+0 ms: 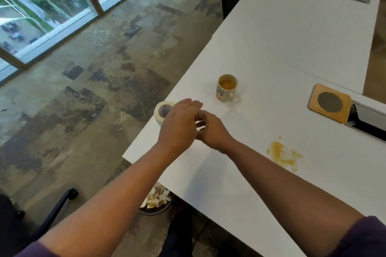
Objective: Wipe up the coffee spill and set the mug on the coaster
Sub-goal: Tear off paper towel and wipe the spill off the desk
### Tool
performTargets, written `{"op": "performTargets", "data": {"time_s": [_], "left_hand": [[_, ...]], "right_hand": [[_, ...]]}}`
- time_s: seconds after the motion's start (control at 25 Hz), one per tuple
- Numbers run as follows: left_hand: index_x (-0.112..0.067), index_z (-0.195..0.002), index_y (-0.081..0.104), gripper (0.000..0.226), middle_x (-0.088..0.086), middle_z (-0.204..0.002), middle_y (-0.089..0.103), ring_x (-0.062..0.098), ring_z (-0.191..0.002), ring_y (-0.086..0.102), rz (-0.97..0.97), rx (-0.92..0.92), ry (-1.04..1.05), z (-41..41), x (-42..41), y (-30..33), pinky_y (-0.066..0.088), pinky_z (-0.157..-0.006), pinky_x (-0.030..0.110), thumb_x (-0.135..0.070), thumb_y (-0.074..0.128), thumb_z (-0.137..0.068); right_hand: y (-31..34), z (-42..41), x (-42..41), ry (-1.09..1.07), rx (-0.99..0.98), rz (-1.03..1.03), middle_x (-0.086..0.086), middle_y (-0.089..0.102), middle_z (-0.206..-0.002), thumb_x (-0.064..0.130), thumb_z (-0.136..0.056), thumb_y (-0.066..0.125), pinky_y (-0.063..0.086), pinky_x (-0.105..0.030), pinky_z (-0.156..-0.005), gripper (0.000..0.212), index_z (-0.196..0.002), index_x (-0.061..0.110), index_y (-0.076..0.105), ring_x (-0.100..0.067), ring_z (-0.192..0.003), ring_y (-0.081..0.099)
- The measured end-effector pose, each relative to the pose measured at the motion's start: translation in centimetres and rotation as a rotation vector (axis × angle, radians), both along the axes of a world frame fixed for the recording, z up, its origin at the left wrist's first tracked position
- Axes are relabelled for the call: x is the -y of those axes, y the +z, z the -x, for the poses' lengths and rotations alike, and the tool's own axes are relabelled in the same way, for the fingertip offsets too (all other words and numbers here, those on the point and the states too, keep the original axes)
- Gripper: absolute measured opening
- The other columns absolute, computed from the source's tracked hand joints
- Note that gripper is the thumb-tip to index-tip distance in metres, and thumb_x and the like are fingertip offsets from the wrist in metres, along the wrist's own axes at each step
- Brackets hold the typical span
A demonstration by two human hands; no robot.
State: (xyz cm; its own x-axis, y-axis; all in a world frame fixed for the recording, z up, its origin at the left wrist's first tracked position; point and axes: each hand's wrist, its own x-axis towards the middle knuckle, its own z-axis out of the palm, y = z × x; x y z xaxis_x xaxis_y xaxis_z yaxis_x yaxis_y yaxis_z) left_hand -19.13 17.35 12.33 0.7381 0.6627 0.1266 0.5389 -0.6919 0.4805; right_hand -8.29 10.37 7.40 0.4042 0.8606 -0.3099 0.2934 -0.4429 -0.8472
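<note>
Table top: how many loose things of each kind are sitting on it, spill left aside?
Mug: 1
Wooden coaster: 1
Paper roll: 1
Total: 3, all on the white table.

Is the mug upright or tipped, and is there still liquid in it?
Upright. The white printed ceramic mug stands on its base on the white table, rim up, with amber liquid visible inside, well below the rim.
</note>
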Motion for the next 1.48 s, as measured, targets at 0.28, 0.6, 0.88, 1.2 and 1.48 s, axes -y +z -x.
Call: {"op": "performTargets", "data": {"time_s": [0.28, 0.6, 0.88, 1.2, 1.48], "left_hand": [[-0.026, -0.144, 0.055, 0.058, 0.005, -0.158, 0.044, 0.035, -0.145, 0.039, 0.169, -0.248, 0.201, 2.1, -6.8, -0.4, 0.043, -0.112, 0.053, -0.001, 0.064, -0.092], [-0.024, -0.128, 0.066, 0.041, 0.009, -0.122, 0.068, 0.028, -0.097, 0.067, 0.3, -0.366, 0.209, 1.8, -8.8, 0.1, 0.055, -0.07, 0.033, -0.01, 0.066, -0.091], [-0.022, -0.13, 0.064, 0.039, 0.012, -0.125, 0.065, 0.029, -0.091, 0.062, 0.318, -0.431, 0.137, 2.0, -9.1, 0.6, 0.056, -0.07, 0.037, -0.008, 0.059, -0.094], [-0.024, -0.13, 0.063, 0.041, 0.012, -0.123, 0.063, 0.031, -0.085, 0.069, 0.36, -0.533, 0.069, 1.8, -9.5, 1.4, 0.063, -0.066, 0.039, -0.005, 0.053, -0.095], [-0.035, -0.14, 0.055, 0.062, 0.01, -0.149, 0.05, 0.025, -0.084, 0.069, 0.382, -0.542, -0.003, 2.2, -10.4, 0.9, 0.05, -0.05, 0.023, 0.003, 0.04, -0.093]], "right_hand": [[0.3, 2.2, -2.7, -0.039, 0.037, -0.016, 0.005, 0.054, -0.139, 0.022, -0.072, 0.089, 0.053, -0.027, -0.087, 0.078, -0.136, 0.034, 0.046, -0.011, -0.108, 0.056], [-0.3, 3.2, -3.4, -0.09, 0.243, 0.041, 0.019, 0.06, -0.093, 0.036, -0.074, 0.085, 0.032, -0.035, -0.08, 0.043, -0.097, 0.038, 0.049, -0.01, -0.09, 0.057], [-0.3, 0.5, -1.5, -0.006, 0.363, 0.068, 0.008, 0.071, -0.108, 0.028, -0.096, 0.064, 0.027, -0.037, -0.082, 0.014, -0.097, 0.035, 0.076, -0.018, -0.102, 0.056], [-1.3, -4.5, 2.3, -0.127, 0.473, 0.131, 0.012, 0.062, -0.097, 0.017, -0.095, 0.055, 0.023, -0.039, -0.081, 0.031, -0.096, 0.042, 0.073, -0.02, -0.103, 0.056], [-1.2, -7.0, 4.2, -0.323, 0.568, 0.156, 0.004, 0.068, -0.095, 0.019, -0.084, 0.049, 0.028, -0.038, -0.078, 0.026, -0.085, 0.033, 0.071, -0.025, -0.094, 0.06]]}}
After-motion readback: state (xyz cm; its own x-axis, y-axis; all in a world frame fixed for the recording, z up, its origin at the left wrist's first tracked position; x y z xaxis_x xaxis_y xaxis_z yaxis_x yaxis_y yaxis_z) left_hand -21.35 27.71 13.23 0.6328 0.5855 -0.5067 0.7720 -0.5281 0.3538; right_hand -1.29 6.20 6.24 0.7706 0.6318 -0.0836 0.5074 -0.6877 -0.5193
